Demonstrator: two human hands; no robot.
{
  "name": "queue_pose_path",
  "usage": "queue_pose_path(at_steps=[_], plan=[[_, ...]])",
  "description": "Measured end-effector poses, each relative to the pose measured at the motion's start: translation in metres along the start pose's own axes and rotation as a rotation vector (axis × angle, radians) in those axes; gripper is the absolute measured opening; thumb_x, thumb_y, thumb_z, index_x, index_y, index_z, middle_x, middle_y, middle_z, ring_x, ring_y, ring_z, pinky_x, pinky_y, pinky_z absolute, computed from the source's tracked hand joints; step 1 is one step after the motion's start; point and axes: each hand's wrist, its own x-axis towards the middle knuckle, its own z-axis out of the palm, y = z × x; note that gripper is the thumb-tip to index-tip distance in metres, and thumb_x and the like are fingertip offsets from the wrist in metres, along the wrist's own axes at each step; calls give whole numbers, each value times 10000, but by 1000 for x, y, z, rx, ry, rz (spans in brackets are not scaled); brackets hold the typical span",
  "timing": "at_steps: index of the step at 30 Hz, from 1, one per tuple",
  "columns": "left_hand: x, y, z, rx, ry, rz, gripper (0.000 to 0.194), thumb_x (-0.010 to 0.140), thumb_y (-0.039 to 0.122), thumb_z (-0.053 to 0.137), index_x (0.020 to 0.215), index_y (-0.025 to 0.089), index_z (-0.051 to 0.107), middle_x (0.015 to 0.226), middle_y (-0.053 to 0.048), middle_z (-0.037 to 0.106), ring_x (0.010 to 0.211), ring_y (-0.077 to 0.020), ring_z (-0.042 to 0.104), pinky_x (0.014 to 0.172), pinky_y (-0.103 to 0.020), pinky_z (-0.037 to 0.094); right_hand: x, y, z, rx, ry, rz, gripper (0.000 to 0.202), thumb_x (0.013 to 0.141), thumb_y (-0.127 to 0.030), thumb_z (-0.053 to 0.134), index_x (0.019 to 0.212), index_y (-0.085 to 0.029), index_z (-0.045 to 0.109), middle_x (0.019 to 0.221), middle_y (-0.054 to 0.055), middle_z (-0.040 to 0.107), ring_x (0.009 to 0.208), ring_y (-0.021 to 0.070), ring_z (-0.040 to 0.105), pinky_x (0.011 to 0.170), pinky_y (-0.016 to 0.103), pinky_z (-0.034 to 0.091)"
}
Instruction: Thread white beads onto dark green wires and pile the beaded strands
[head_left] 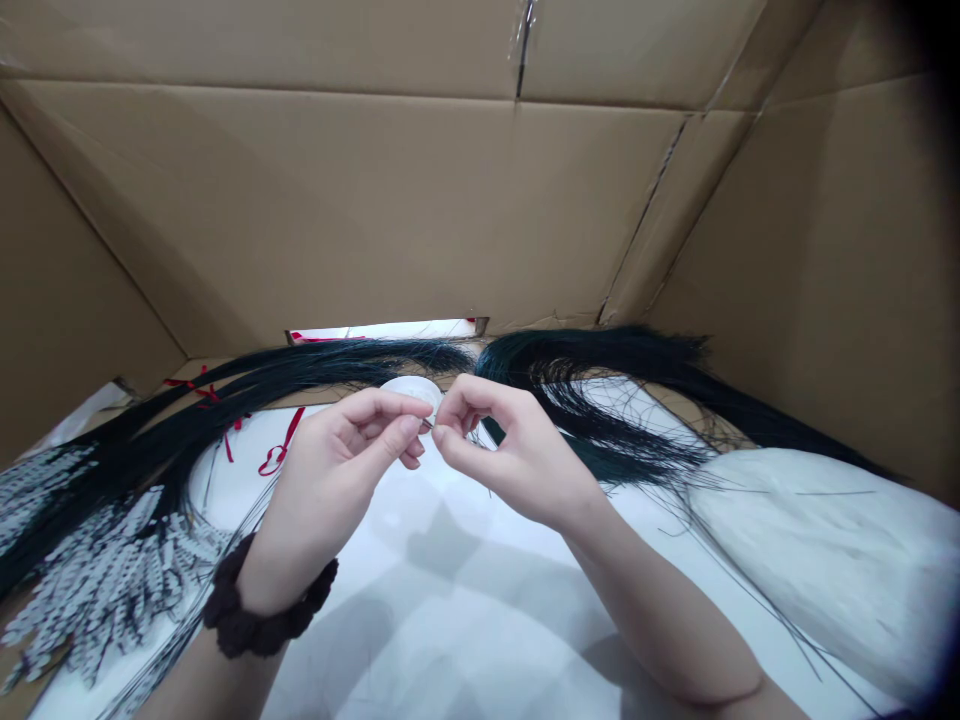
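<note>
My left hand [345,450], with a dark scrunchie [266,610] round its wrist, is closed in a pinch of thumb and forefinger. Facing it, my right hand [502,440] pinches too, its fingertips almost meeting the left ones. Between them shows the short end of a thin dark strand [428,424], which both hands seem to grip; its exact kind is too small to make out. Just behind the fingertips stands a small white round dish [409,388], partly hidden by the hands; what it holds is unclear.
Long dark green strand bundles lie to the left [247,390] and right [630,360]. Pale beaded-looking tips [112,580] fan out at left, near red ribbons [281,450]. A white plastic-wrapped bundle [832,560] lies right. Cardboard walls [390,210] enclose the white work surface [450,620].
</note>
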Motion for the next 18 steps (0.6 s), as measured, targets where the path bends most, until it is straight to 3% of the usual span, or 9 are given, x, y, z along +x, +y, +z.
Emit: queue_pose_path(at_steps=[8,18], plan=[[-1,0,0,-16,-4,-10,97,772,241,550,831,189,606,686,28,607,606,-81,551,576,-181,447,0,-1,1,19,-3,7,98,710,-103,475,625,-152,468,606,-33,477,599,74,432,579,202,365],[-4,4,2,122,45,47,88,765,226,550,803,190,620,680,31,615,587,-70,546,551,-157,431,2,3,-2,26,-48,3,93,696,-93,472,625,-153,465,600,-42,463,594,69,418,576,192,361]])
